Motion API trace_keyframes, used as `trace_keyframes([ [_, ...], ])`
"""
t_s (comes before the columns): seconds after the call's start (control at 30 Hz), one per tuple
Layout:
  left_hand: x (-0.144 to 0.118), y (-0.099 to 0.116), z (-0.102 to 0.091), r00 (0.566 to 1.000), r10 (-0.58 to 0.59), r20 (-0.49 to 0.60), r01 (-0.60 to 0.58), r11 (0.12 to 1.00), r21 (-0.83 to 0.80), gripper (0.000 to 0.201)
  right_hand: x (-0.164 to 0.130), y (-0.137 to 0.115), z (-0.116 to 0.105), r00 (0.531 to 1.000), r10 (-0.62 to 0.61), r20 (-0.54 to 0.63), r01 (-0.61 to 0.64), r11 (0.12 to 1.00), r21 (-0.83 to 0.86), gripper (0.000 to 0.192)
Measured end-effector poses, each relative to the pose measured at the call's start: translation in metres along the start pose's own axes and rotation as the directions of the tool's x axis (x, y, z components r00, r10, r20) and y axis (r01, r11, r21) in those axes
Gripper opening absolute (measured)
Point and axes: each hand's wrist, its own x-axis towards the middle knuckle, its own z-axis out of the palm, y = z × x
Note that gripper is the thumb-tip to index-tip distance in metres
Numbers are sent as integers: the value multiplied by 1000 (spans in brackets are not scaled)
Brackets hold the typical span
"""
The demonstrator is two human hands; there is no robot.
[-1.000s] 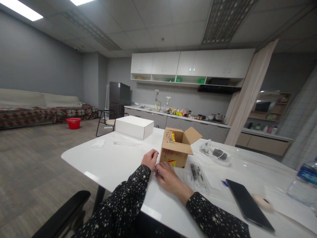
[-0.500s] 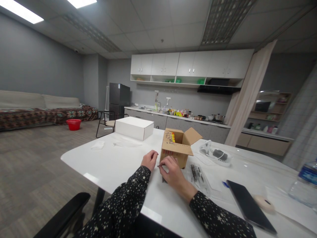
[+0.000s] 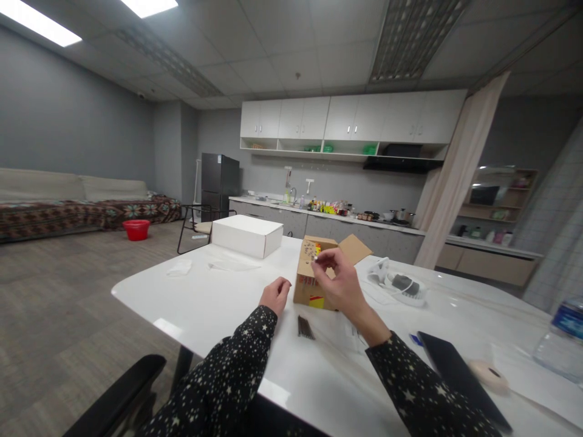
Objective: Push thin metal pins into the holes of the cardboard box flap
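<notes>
The right hand (image 3: 339,282) pinched something tiny above the cardboard box (image 3: 314,279); it could slip. The left hand (image 3: 274,295) rested curled, empty.

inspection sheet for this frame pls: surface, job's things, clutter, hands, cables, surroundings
Surface: white table, glossy, mostly bare at the near left.
Job's things: open cardboard box with its flaps up; small bundle of dark thin pieces lying on the table in front of it.
Clutter: closed white box, black tablet, water bottle, clear bags with dark contents.
Hands: right hand raised in front of the cardboard box, fingertips pinched together on something too small to identify; left hand loosely curled on the table, holding nothing visible.
Cables: nothing seen.
Surroundings: kitchen counter with white cabinets above, dark fridge, sofa, red basin.
</notes>
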Motion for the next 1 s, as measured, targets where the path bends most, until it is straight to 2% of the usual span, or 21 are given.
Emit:
trace_keyframes([
  [0.17, 1, -4, 1, 1000, 1, 20, -1, 1000, 6, 30, 32, 14, -18, 991, 133, 19, -134, 980, 150, 30],
  [0.3, 2, -6, 2, 1000, 1, 29, -1, 1000, -10, 30, 45, 30, -25, 983, 183, 12, -183, 979, 91, 28],
  [0.73, 1, -3, 1, 1000, 15, 17, -15, 1000, -10, 29, 37, 65, -20, 959, 276, 71, -276, 961, -12, 19],
  [1.0, 1, -5, 2, 1000, 15, 25, -15, 1000, -6, 30, 36, 65, -21, 955, 285, 81, -282, 958, -48, 17],
])
